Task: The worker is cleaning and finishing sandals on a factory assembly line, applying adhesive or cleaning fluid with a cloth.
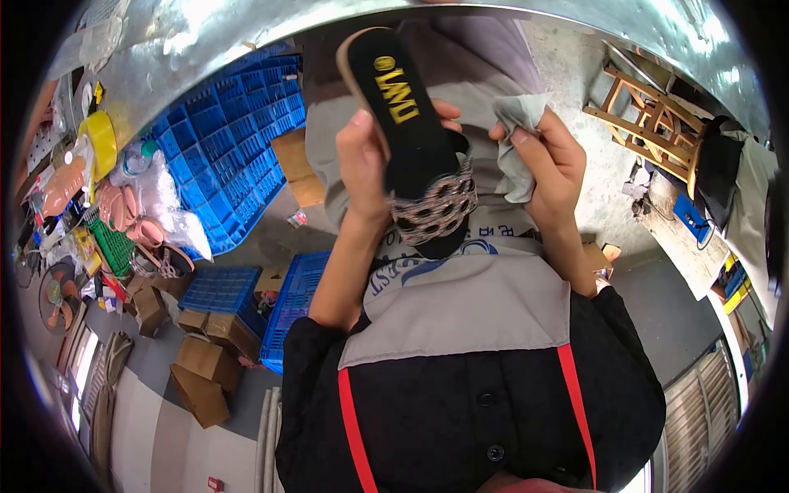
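Note:
A slide sandal (411,148) with a black footbed, yellow lettering and a pink-and-black woven strap is in front of my chest, heel end up and strap end toward me. My left hand (362,160) is closed around its middle, thumb along the left edge and fingertips showing at the right edge. To the right, apart from the sandal, my right hand (557,168) pinches a crumpled pale grey cloth (516,156) between thumb and fingers. Part of the cloth hangs below the fingers. Beneath both hands lies my grey apron (460,308) with blue print.
A shiny metal surface (246,33) curves along the top. Blue plastic crates (222,156) stand at left, beside cardboard boxes (201,378). Further left are more sandals (115,205), yellow tape (100,144) and a green net (109,245). A wooden stool (649,123) is at right.

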The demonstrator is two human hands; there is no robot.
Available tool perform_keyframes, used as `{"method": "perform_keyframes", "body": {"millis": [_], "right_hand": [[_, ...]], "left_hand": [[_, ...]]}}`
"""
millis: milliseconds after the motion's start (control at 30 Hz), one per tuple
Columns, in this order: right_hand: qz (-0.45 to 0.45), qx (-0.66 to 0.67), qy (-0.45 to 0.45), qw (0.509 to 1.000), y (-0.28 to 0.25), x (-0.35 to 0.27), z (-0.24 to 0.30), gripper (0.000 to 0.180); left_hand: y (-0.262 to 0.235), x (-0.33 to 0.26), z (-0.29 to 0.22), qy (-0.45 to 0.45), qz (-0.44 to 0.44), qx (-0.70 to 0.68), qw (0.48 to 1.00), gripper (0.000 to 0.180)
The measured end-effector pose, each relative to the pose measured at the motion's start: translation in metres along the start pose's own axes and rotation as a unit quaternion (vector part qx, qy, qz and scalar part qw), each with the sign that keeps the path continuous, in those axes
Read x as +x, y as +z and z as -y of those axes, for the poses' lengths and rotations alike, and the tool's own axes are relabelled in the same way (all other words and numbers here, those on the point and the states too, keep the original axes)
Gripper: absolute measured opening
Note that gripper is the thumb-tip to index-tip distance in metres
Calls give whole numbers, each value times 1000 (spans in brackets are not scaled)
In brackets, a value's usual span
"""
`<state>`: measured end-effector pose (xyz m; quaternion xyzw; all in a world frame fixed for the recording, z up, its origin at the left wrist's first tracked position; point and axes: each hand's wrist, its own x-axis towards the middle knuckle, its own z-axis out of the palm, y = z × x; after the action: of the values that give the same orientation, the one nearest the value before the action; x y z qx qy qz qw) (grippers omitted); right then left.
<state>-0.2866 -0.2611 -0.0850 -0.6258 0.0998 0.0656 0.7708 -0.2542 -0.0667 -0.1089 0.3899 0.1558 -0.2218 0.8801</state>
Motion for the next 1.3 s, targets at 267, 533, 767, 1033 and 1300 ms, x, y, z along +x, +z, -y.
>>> {"method": "perform_keyframes", "body": {"millis": [267,533,767,1033,1300], "right_hand": [[-14,17,1,1000,-3,2,-3,28],[-20,9,10,1000,-6,2,0,27],[-15,7,-2,1000,-3,2,-2,27],[-8,-22,16,1000,0,2,5,25],[10,-87,1,996,-1,-9,15,26]], "left_hand": [[6,-9,-2,-35,-103,117,987,40],[1,0,-13,16,-29,268,963,37],[-3,1,-12,27,-62,334,940,38],[-2,2,-8,39,-72,320,944,43],[-13,4,-4,16,-97,333,938,50]]}}
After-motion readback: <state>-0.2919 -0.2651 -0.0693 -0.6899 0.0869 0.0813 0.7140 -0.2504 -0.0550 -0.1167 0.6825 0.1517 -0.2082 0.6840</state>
